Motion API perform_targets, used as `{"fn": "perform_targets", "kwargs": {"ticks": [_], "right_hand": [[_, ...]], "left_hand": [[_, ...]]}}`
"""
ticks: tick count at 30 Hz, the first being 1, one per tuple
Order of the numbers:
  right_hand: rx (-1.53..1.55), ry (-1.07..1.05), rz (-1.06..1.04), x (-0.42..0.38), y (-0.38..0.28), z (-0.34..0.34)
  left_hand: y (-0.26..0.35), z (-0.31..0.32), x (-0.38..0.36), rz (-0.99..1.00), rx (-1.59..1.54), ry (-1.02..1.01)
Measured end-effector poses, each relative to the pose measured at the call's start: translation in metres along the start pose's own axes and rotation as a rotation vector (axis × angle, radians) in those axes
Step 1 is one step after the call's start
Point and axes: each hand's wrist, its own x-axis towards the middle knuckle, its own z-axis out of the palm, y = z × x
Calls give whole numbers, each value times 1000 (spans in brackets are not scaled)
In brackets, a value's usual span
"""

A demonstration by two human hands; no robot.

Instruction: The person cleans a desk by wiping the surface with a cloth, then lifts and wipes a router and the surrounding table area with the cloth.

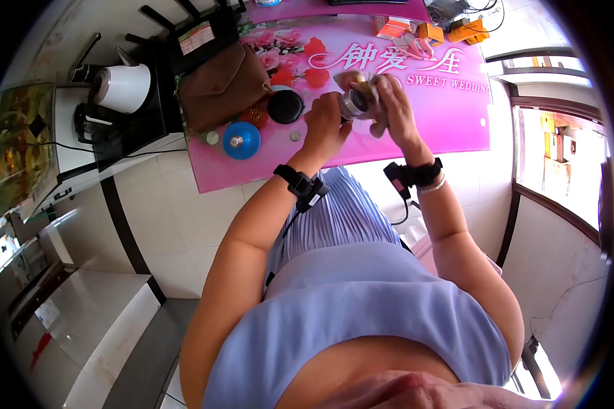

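Over the pink table, my left hand (pixel 325 125) is closed around a small shiny cylinder (pixel 353 105), which looks like glass or metal. A crumpled greyish cloth (pixel 378 125) is gripped in my right hand (pixel 398 111) and pressed against the cylinder's far side. Part of the cylinder is hidden by the fingers and cloth. Left of my left hand lies a round black lid-like disc (pixel 285 107). A blue round object (pixel 241 140) with a metal tip at its centre stands nearer the table's front edge. A small coin-like disc (pixel 295 136) lies between them.
The pink printed table (pixel 450 133) holds a brown leather bag (pixel 224 88) at left and orange boxes (pixel 391 27) at the back right. A white kettle (pixel 123 88) stands on a black surface further left. Cables hang from both my wristbands.
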Motion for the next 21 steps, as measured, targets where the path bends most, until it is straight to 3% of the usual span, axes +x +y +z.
{"fn": "perform_targets", "kwargs": {"ticks": [2,3,4,5,7,11,14,16,19,20,21], "right_hand": [[-130,11,88,-2,12,13],[-451,90,-257,2,32,20],[-771,167,-606,4,40,24],[-775,168,-604,3,42,20],[-737,62,-547,4,41,13],[-781,-15,-750,0,33,-5],[-1003,166,-921,-5,35,-5],[-1154,289,-1088,-2,34,-4],[-1208,318,-912,-1,44,-28],[-1178,429,-957,4,43,-37],[-1181,462,-770,4,40,-50]], "left_hand": [[5,1,6,-84,95,-59],[8,2,9,-124,140,-90],[15,3,15,-236,-40,-65],[9,7,15,-236,-44,-66],[-3,9,17,-64,-358,-201],[-5,11,14,-29,-585,-312],[4,15,13,-163,-627,-215],[-3,25,9,-136,-597,-187],[-7,24,3,-127,-502,-151],[-6,22,2,-138,-442,-136],[-9,18,3,-140,-440,-133]]}}
